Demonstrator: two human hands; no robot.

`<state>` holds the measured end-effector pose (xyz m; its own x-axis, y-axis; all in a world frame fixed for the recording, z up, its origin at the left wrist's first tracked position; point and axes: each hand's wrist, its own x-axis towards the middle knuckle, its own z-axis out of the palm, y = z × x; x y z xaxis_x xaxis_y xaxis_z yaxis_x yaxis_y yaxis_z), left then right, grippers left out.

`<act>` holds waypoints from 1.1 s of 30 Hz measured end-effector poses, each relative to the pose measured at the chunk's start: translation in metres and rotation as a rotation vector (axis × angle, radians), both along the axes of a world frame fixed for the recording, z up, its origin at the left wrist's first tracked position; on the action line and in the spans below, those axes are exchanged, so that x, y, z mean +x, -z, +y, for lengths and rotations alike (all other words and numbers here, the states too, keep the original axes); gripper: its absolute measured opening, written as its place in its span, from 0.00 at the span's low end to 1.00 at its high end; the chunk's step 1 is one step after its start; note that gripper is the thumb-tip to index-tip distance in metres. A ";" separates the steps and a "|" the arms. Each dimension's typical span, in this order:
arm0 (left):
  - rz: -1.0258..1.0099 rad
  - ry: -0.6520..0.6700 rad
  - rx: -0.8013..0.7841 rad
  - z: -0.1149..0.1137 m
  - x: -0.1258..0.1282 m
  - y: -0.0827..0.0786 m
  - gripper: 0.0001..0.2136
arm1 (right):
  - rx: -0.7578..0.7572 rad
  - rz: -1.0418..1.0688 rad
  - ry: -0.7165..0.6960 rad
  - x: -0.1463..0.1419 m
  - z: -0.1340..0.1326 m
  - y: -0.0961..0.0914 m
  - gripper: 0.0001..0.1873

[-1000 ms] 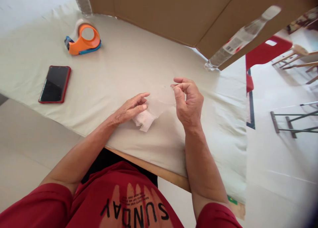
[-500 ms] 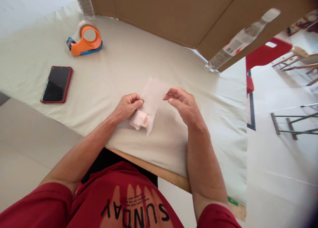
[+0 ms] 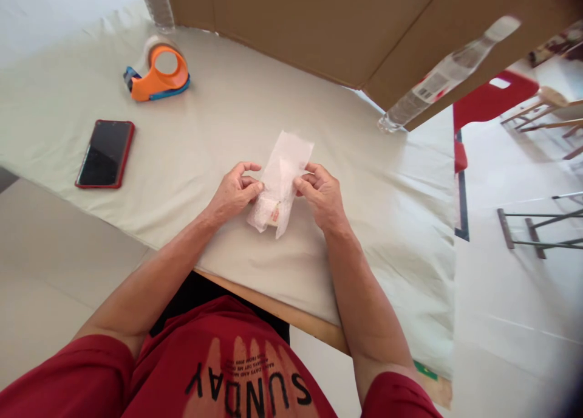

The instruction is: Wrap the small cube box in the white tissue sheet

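A strip of whitish bubble wrap [image 3: 288,157] lies over the cloth in front of me, its far end flat and its near end folded. Within the near fold sits a small pale box [image 3: 274,213] with reddish print, mostly covered by the wrap. My left hand [image 3: 233,192] holds the left edge of the wrap at the thumb, the index finger lifted and bent above. On the opposite edge, my right hand [image 3: 321,193] pinches the wrap between thumb and curled fingers.
An orange and blue tape dispenser [image 3: 175,84] and a red-cased phone [image 3: 105,154] lie on the left of the cloth-covered table [image 3: 218,114]. A cardboard panel [image 3: 291,29] stands at the back, with a plastic bottle [image 3: 437,81] against it. A red chair [image 3: 494,99] is at right.
My right hand has moved left and taken hold of the wrap's right edge. The wrap has turned slightly and lies flatter, and my left index finger has lifted.
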<state>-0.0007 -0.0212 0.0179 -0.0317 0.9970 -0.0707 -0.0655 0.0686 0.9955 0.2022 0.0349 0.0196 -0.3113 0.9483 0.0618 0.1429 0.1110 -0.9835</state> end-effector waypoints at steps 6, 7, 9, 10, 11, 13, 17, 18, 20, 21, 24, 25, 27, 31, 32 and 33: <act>0.152 0.054 0.102 -0.001 -0.001 0.002 0.10 | 0.092 -0.105 0.163 0.008 0.009 0.008 0.19; 0.196 0.062 0.101 -0.001 -0.001 0.003 0.11 | 0.121 -0.125 0.203 0.009 0.009 0.005 0.19; 0.280 0.039 0.129 -0.002 0.000 0.003 0.13 | 0.165 -0.178 0.239 0.009 0.005 -0.004 0.17; 0.326 0.018 0.163 -0.003 0.001 0.004 0.14 | 0.179 -0.215 0.229 0.007 0.001 -0.010 0.16; 0.373 -0.001 0.204 -0.004 0.002 0.004 0.16 | 0.186 -0.259 0.207 0.006 -0.003 -0.016 0.16; 0.461 -0.018 0.285 -0.006 0.004 0.004 0.19 | 0.186 -0.363 0.145 0.001 -0.012 -0.025 0.19; 0.563 -0.008 0.353 -0.007 0.008 0.004 0.20 | 0.256 -0.585 0.099 -0.006 -0.023 -0.026 0.24; 0.579 -0.017 0.359 -0.007 0.009 0.004 0.18 | 0.286 -0.632 0.108 -0.005 -0.022 -0.023 0.23; 0.593 -0.058 0.353 -0.006 0.009 0.004 0.11 | 0.317 -0.709 0.135 -0.002 -0.018 -0.016 0.19; 0.585 -0.082 0.332 -0.005 0.008 0.004 0.08 | 0.320 -0.739 0.147 0.000 -0.015 -0.013 0.17; 0.498 -0.175 0.207 -0.003 0.004 0.002 0.03 | 0.322 -0.773 0.172 0.008 -0.006 -0.008 0.16; 0.451 -0.210 0.161 -0.002 0.003 0.002 0.04 | 0.321 -0.767 0.182 0.010 -0.004 -0.008 0.16; 0.350 -0.274 0.084 -0.001 -0.002 0.000 0.06 | 0.310 -0.747 0.205 0.013 -0.002 -0.008 0.17; 0.216 -0.363 -0.019 0.003 -0.009 0.000 0.06 | 0.299 -0.679 0.254 0.017 0.003 -0.003 0.18; 0.204 -0.374 -0.031 0.004 -0.010 0.001 0.06 | 0.302 -0.667 0.267 0.018 0.004 -0.001 0.18; 0.196 -0.383 -0.037 0.005 -0.011 0.002 0.05 | 0.301 -0.667 0.277 0.019 0.006 0.002 0.19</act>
